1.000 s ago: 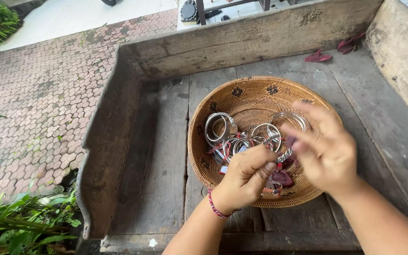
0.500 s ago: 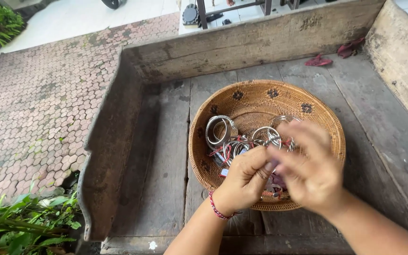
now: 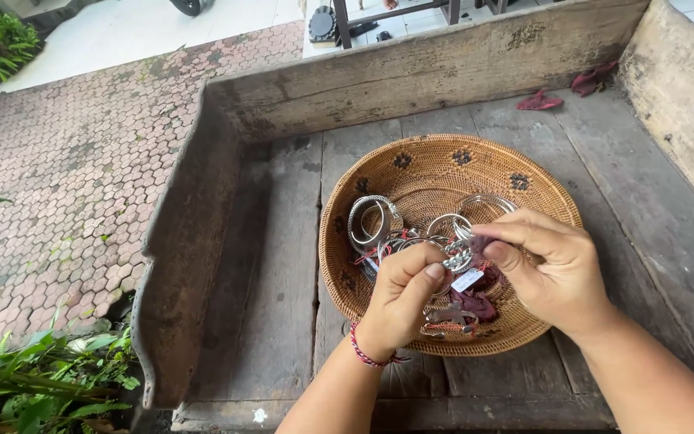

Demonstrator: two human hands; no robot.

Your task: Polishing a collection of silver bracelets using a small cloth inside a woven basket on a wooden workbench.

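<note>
A round woven basket (image 3: pixel 435 165) sits on a weathered wooden bench (image 3: pixel 283 241). Inside lie several silver bracelets (image 3: pixel 371 221) with red strings and small tags. My left hand (image 3: pixel 403 301), with a red cord at the wrist, pinches a silver chain bracelet (image 3: pixel 457 259) over the basket. My right hand (image 3: pixel 552 269) holds the other end of the same piece between thumb and fingers, next to a small white tag (image 3: pixel 467 280). Dark reddish pieces (image 3: pixel 475 305) lie below my hands.
The bench has a raised wooden back (image 3: pixel 443 64) and side walls (image 3: pixel 178 241). Dried red petals (image 3: pixel 540 101) lie at its far right. A brick-paved ground (image 3: pixel 58 177) spreads to the left, with green plants (image 3: pixel 34 378) at the lower left.
The view has shifted a little. My right hand moved down and left, closing in on my left hand, and both now pinch the same bracelet.
</note>
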